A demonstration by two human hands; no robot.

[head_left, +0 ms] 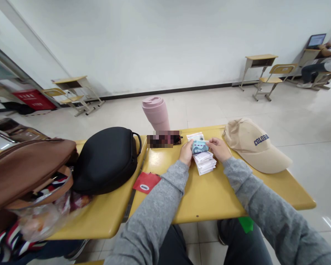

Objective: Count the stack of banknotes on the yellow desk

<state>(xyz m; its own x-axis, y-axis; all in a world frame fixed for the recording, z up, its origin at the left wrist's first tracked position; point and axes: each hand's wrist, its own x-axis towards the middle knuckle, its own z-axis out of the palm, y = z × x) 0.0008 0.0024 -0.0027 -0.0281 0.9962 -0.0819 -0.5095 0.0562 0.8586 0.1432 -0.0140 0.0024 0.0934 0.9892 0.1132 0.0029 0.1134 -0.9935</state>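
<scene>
Closed on opposite ends of the blue packet, my left hand and right hand hold it over the far half of the desk, about midway between the left and right edges. Nearer to me, a red pouch lies by the left edge and a stack of white packets around the middle. Toward the far right corner sits a cap, at the far left one a dark item, mostly blurred out, and behind that a pink tumbler.
</scene>
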